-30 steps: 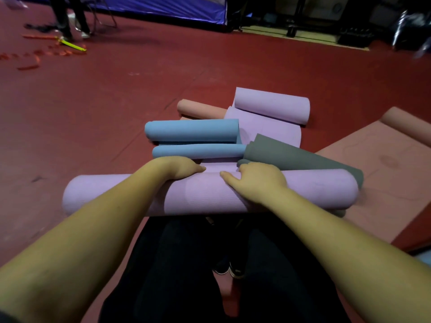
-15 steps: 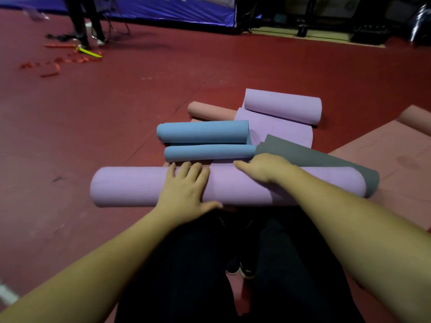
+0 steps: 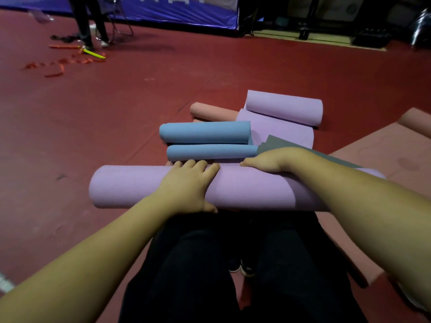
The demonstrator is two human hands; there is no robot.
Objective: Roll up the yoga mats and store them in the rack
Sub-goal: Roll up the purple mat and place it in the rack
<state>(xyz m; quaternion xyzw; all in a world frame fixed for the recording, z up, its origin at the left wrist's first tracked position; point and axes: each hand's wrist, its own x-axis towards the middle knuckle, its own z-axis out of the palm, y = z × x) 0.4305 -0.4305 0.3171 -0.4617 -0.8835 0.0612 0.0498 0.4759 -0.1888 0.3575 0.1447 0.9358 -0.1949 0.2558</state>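
Note:
A rolled lilac yoga mat (image 3: 130, 186) lies crosswise on the red floor in front of my legs. My left hand (image 3: 189, 185) wraps over the top of the roll near its middle, fingers on the far side and thumb on the near side. My right hand (image 3: 271, 160) curls over the roll's far edge further right. Behind it lie two blue rolls (image 3: 205, 132), a grey mat (image 3: 279, 144), a second lilac mat (image 3: 284, 107) partly rolled, and a salmon roll (image 3: 210, 110).
A salmon mat (image 3: 382, 155) is spread flat on the right, rolled at its far end. A person's legs (image 3: 86, 22) and orange scraps (image 3: 60, 64) are at the far left, by a blue banner (image 3: 177, 10). Dark equipment lines the far wall. No rack shows.
My left hand came from the roll's far side onto its top and now grips it. The lilac roll sits a little further from me; my right hand stays on its far edge.

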